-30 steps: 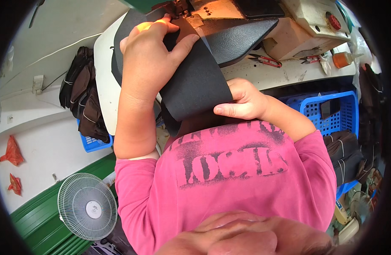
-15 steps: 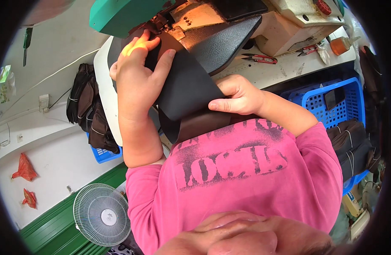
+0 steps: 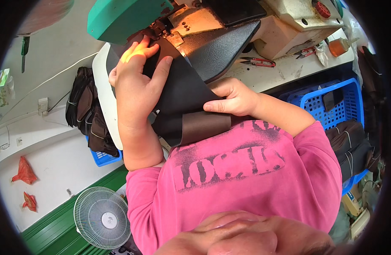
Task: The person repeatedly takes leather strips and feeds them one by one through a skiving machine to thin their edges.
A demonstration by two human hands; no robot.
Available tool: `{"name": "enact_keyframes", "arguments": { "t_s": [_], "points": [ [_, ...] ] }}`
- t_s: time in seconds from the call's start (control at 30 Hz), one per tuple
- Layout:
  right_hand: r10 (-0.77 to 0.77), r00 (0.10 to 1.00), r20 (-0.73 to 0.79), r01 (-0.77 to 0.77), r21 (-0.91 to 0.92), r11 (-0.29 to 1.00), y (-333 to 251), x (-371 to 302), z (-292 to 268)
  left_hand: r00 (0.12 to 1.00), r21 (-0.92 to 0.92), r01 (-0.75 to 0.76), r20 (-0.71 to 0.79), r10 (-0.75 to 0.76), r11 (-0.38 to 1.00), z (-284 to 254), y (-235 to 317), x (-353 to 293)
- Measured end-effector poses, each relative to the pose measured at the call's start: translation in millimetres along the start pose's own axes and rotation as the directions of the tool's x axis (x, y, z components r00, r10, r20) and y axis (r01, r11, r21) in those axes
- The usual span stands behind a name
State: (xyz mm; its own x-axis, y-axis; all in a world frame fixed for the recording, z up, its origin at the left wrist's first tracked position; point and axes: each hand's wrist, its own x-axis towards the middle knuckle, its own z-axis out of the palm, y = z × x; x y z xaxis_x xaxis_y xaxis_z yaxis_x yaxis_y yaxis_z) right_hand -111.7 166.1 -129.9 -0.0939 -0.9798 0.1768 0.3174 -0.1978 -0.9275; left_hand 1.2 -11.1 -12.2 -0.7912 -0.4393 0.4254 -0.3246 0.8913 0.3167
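Observation:
A sheet of black material with a brown underside (image 3: 178, 95) stretches from the presser area of a green sewing machine (image 3: 123, 19) down to my shirt. My left hand (image 3: 138, 83) lies on it with fingers spread, their tips close to the lamp-lit presser foot (image 3: 155, 33). At the sheet's right edge my right hand (image 3: 234, 97) is closed, thumb on top and the other fingers partly hidden. Below my right thumb a brown part of the sheet (image 3: 206, 127) shows. Just beyond that hand is a padded black grained panel (image 3: 216, 49) on the machine bed.
Red-handled thread snips (image 3: 259, 62) and a small orange oil bottle (image 3: 340, 46) lie on the white table (image 3: 284, 70). A blue basket (image 3: 357, 95) stands at the right, near bundled dark pieces (image 3: 348, 144). More bundles (image 3: 102, 131) hang at the left; a fan (image 3: 98, 199) is lower left.
My right hand has shifted slightly left and down with the sheet's edge. The sheet's lower part now hangs differently, its brown face flatter. My left hand stays by the presser foot.

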Motion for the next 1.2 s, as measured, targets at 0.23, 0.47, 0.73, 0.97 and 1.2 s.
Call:
{"name": "enact_keyframes", "arguments": {
  "t_s": [0.23, 0.47, 0.73, 0.97, 1.2],
  "points": [
    [0.055, 0.998, 0.005, -0.055, -0.033, 0.998, 8.4, 3.1, -4.0, 1.000, 0.017, 0.010, 0.022, -0.011, 1.000, -1.8, 1.6, -0.6],
    [-0.123, 0.987, 0.103, 0.129, -0.052, 0.990, -5.4, 11.1, 4.2, 0.999, -0.002, 0.009, 0.043, -0.009, 1.000, -2.6, -0.1, 0.1],
    [-0.165, 0.977, 0.135, 0.173, -0.048, 0.984, -2.0, 10.9, 4.6, 0.991, 0.113, 0.058, 0.114, -0.071, 0.992, -14.4, -8.4, 20.5],
    [-0.177, 0.976, 0.124, 0.188, -0.085, 0.978, 3.4, 9.9, 1.3, 0.969, 0.468, -0.047, 0.237, -0.074, 0.882, -13.2, -32.0, 52.5],
    [-0.182, 0.974, 0.137, 0.203, -0.158, 0.966, 6.0, 11.1, 1.1, 0.974, 0.254, -0.110, 0.220, 0.053, 0.961, -5.7, -79.3, 81.7]
  ]
}}
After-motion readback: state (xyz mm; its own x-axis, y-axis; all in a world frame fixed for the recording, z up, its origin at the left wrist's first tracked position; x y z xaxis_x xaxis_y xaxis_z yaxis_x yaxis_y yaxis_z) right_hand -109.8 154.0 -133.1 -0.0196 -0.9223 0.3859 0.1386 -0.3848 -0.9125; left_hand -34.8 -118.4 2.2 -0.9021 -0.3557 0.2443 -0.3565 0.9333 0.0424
